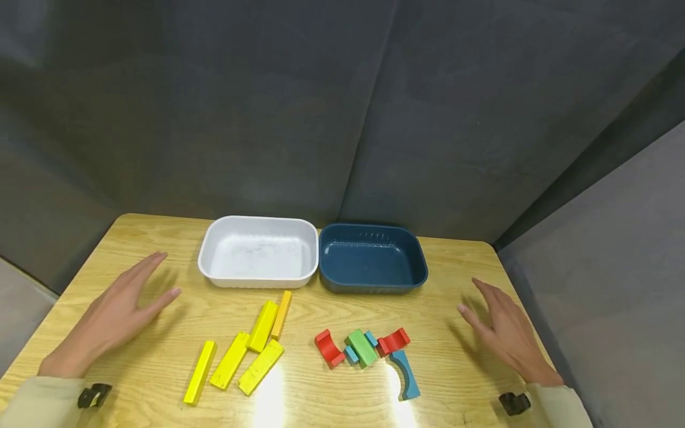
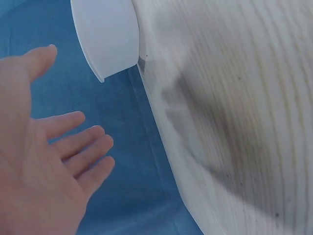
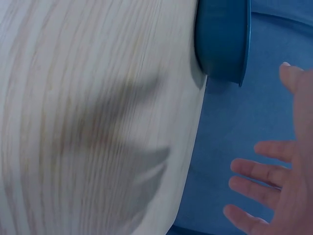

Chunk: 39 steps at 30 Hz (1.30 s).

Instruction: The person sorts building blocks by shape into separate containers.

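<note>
Neither grip held anything: I had the left hand [image 1: 115, 312] over the desk [image 1: 444, 386], left of the white tub [image 1: 257, 283], thumb and fingers apart, and the right hand [image 1: 504, 331] likewise apart, right of the dark blue tub [image 1: 369, 289]. The yellow blocks [image 1: 228, 361] lay in front of the white tub, with a slim orange block [image 1: 280, 316] at their far end. Further right, the green block [image 1: 361, 349] sat among small blue blocks [image 1: 351, 355], red blocks [image 1: 393, 342] and a blue arch [image 1: 408, 379]. I judged crowding the main risk: pinching the green block could have scattered the small blue ones tucked beside it. Lifting one yellow block might have dragged its neighbours. The orange block's closeness to the white tub left little finger room, so a knuckle could have shoved that tub into the other.
</note>
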Tool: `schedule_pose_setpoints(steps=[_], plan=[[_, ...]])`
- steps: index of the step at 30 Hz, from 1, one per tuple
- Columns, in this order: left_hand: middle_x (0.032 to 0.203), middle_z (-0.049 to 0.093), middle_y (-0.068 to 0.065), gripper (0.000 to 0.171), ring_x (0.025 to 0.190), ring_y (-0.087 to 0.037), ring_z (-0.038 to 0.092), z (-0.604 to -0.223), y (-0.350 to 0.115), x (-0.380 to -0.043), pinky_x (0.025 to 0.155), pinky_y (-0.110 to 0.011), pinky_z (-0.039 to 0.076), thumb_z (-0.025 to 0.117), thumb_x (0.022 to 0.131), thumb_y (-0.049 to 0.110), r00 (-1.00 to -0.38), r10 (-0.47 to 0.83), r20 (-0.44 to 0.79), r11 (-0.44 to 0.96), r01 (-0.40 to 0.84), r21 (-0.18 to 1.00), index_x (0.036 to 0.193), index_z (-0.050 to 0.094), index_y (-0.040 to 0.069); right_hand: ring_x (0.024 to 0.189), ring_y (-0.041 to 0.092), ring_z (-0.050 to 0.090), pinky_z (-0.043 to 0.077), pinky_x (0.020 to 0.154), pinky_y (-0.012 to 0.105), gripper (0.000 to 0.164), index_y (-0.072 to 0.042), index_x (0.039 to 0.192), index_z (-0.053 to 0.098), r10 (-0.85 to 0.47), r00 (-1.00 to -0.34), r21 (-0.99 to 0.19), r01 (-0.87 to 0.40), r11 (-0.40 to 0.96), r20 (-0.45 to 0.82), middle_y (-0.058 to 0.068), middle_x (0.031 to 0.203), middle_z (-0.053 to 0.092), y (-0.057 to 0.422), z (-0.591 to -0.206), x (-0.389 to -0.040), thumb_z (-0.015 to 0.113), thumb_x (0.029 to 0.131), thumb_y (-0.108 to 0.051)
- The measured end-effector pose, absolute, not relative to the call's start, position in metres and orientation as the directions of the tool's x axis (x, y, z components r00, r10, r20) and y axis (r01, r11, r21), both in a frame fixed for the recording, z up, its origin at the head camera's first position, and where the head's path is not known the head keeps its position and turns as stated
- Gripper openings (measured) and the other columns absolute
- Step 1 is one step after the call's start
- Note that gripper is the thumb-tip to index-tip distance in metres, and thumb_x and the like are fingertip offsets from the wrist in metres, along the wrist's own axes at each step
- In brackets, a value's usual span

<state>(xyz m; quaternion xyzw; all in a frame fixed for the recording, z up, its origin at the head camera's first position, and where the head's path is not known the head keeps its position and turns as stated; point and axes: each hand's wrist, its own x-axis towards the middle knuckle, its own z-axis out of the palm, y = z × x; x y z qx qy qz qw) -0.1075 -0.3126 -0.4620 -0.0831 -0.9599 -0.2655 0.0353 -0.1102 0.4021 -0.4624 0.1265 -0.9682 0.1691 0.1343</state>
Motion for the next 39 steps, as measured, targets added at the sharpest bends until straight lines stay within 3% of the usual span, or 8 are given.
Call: schedule_pose_setpoints(steps=[9, 24, 39], plan=[[0.174, 0.024, -0.025, 0.089, 0.150, -0.060, 0.031, -0.460, -0.305, -0.110, 0.105, -0.085, 0.032, 0.066, 0.105, 0.053, -0.982, 0.147, 0.115, 0.846, 0.185, 0.500, 0.173, 0.022, 0.015, 0.138, 0.053, 0.049, 0.041, 0.106, 0.072, 0.065, -0.005, 0.161, 0.045, -0.204, -0.948, -0.339, -0.280, 0.898, 0.244, 0.026, 0.156, 0.050, 0.382, -0.459, -0.109, 0.063, 0.109, -0.040], [0.175, 0.023, -0.022, 0.089, 0.155, -0.055, 0.028, -0.456, -0.292, -0.122, 0.114, -0.080, 0.028, 0.066, 0.105, 0.051, -0.976, 0.169, 0.136, 0.820, 0.216, 0.531, 0.173, 0.022, 0.016, 0.140, 0.044, 0.051, 0.041, 0.109, 0.069, 0.062, -0.007, 0.160, 0.047, -0.262, -0.932, -0.382, -0.343, 0.858, 0.249, 0.017, 0.156, 0.054, 0.339, -0.444, -0.117, 0.063, 0.109, -0.039], [0.178, 0.020, -0.018, 0.094, 0.159, -0.048, 0.024, -0.453, -0.276, -0.139, 0.119, -0.076, 0.027, 0.064, 0.103, 0.061, -0.980, 0.179, 0.087, 0.820, 0.198, 0.538, 0.174, 0.019, 0.017, 0.146, 0.037, 0.049, 0.040, 0.116, 0.068, 0.066, -0.021, 0.164, 0.045, -0.401, -0.888, -0.382, -0.459, 0.802, 0.224, 0.008, 0.162, 0.050, 0.272, -0.436, -0.129, 0.066, 0.106, -0.046]])
